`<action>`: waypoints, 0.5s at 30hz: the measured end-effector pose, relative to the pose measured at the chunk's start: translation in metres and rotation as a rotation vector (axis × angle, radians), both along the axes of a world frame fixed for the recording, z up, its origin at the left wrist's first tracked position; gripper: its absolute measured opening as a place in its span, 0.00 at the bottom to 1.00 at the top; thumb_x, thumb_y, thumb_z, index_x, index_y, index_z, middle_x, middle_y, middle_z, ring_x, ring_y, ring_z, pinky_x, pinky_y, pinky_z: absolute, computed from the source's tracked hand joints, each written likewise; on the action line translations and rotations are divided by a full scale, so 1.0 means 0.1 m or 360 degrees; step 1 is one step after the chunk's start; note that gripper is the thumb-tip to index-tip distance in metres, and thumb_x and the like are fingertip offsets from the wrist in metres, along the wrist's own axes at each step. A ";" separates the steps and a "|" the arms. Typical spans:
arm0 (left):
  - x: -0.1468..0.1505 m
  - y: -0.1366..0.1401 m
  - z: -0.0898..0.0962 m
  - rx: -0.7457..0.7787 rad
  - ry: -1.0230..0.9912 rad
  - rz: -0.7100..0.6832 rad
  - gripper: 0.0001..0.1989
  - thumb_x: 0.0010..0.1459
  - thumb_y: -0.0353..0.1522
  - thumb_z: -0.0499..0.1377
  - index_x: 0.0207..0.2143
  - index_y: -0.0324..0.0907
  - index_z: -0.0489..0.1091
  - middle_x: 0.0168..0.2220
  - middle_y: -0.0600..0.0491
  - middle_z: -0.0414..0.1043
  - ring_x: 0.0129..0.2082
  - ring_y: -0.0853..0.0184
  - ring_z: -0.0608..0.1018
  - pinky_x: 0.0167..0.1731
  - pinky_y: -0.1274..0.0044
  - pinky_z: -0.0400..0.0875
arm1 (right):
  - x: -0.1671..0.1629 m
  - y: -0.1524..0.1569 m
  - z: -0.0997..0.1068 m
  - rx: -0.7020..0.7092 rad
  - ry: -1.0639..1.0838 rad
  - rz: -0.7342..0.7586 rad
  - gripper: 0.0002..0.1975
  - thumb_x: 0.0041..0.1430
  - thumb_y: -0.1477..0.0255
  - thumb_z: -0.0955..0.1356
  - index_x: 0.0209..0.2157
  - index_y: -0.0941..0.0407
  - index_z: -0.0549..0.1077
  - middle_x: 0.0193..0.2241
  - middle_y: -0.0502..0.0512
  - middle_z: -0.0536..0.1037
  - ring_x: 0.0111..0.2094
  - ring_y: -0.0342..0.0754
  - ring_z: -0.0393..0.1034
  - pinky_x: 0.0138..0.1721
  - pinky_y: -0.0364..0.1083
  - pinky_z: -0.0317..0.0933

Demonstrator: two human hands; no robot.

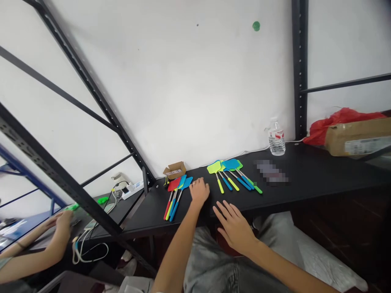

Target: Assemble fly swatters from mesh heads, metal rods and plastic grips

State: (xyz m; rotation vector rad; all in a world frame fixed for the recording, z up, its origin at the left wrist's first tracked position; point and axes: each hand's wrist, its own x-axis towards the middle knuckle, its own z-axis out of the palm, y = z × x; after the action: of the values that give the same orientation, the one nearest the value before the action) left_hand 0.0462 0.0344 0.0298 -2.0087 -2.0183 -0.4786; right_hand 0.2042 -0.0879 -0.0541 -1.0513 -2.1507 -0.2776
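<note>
My left hand (200,190) rests on the black table, its fingers loosely apart and holding nothing. It is just right of a small fanned group of fly swatters with red, blue and yellow-green parts, including a red swatter (174,184) and a blue swatter (187,182). My right hand (234,226) hovers at the table's front edge, fingers stretched out and empty. Beyond it lies a second fan of several swatters, with a yellow-green swatter (214,167) at its left and a blue swatter (231,164) overlapping others. All have flat heads, thin metallic shafts and coloured handles.
A small open cardboard box (175,170) stands behind the left group. To the right are a water bottle (276,138), a blurred-out patch and a larger cardboard box (357,136) with red plastic. Black rack posts (301,69) flank the table. Another person's hands (59,224) are at far left.
</note>
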 end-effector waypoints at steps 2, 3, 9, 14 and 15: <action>-0.34 -0.07 0.02 0.0026 0.0101 0.0283 0.20 0.60 0.34 0.50 0.52 0.35 0.68 0.52 0.38 0.70 0.54 0.51 0.70 0.55 0.61 0.56 | 0.01 0.00 -0.01 0.0005 -0.0021 0.0004 0.34 0.61 0.65 0.64 0.67 0.53 0.53 0.66 0.58 0.57 0.65 0.60 0.50 0.62 0.58 0.47; -0.49 -0.11 0.02 -0.0015 0.0117 0.0400 0.19 0.60 0.34 0.50 0.50 0.34 0.70 0.51 0.37 0.71 0.53 0.50 0.70 0.54 0.61 0.56 | 0.01 0.00 -0.02 0.0005 -0.0034 0.0006 0.33 0.62 0.65 0.64 0.67 0.53 0.53 0.66 0.58 0.57 0.65 0.60 0.50 0.62 0.58 0.46; -0.87 -0.27 -0.09 -0.0025 0.0159 0.0314 0.17 0.63 0.32 0.48 0.42 0.35 0.74 0.43 0.37 0.74 0.54 0.52 0.70 0.56 0.62 0.53 | 0.01 0.00 -0.04 0.0031 -0.0144 -0.0022 0.33 0.63 0.68 0.62 0.67 0.53 0.51 0.66 0.59 0.56 0.65 0.61 0.50 0.61 0.59 0.47; -0.69 -0.30 -0.14 -0.0036 0.0067 0.0113 0.14 0.58 0.24 0.53 0.45 0.40 0.72 0.43 0.41 0.71 0.48 0.55 0.72 0.46 0.68 0.65 | 0.01 -0.03 -0.04 0.0055 -0.0218 -0.0033 0.32 0.63 0.68 0.61 0.67 0.54 0.52 0.66 0.59 0.56 0.64 0.61 0.50 0.61 0.60 0.48; -0.66 -0.31 -0.14 0.0008 0.0077 0.0119 0.15 0.58 0.24 0.52 0.46 0.40 0.71 0.43 0.42 0.71 0.48 0.55 0.72 0.44 0.68 0.66 | 0.02 -0.04 -0.04 0.0061 -0.0220 -0.0015 0.31 0.64 0.67 0.61 0.67 0.54 0.52 0.65 0.59 0.57 0.64 0.61 0.51 0.60 0.60 0.48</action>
State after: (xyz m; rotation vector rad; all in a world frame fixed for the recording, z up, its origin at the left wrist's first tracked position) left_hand -0.0196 0.0032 0.0160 -1.9149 -2.0527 -0.4153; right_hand 0.2057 -0.0914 -0.0580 -1.0477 -2.2538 -0.4050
